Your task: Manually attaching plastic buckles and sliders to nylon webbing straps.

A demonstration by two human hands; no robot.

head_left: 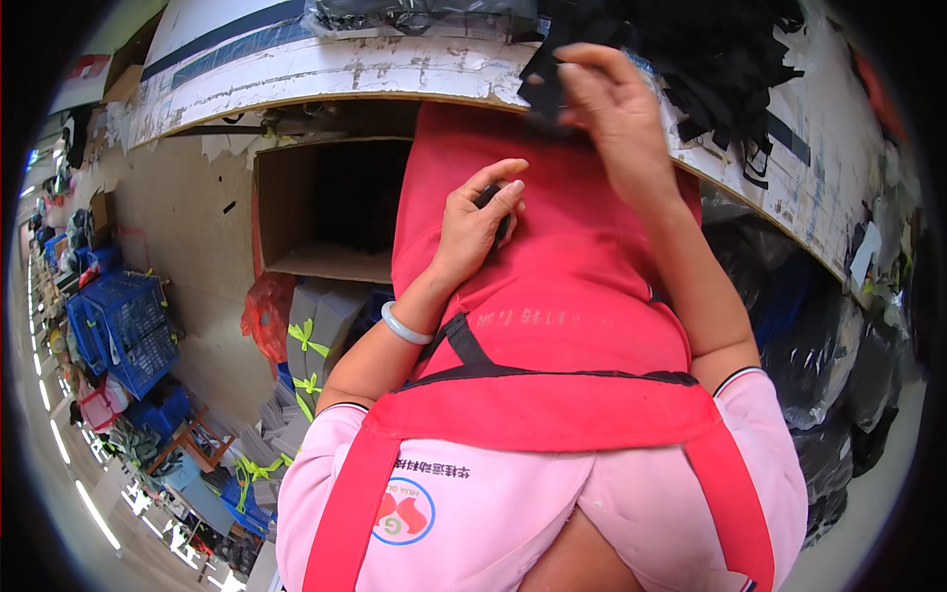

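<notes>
My left hand point(478, 222) is in front of the red apron point(552, 237), its fingers curled round a small black object point(486, 196). Most of that object is hidden in the palm, so its kind does not show. Over the table's near edge, my right hand point(621, 113) is bent with thumb and forefinger closing at a black fabric piece point(541, 89). The fabric's lower end looks smeared by motion and hangs past the edge. Just beyond and to the right lies a heap of black fabric pieces point(710, 59) with narrow strips trailing off it.
The worn white table point(395, 74) carries a clear plastic-wrapped bundle point(419, 15) at the back. Below it sits an open cardboard box point(326, 261). Grey bundles tied with yellow-green strips point(321, 326), a red bag point(266, 316) and blue crates point(128, 326) stand left. Dark plastic bags point(804, 326) crowd the right.
</notes>
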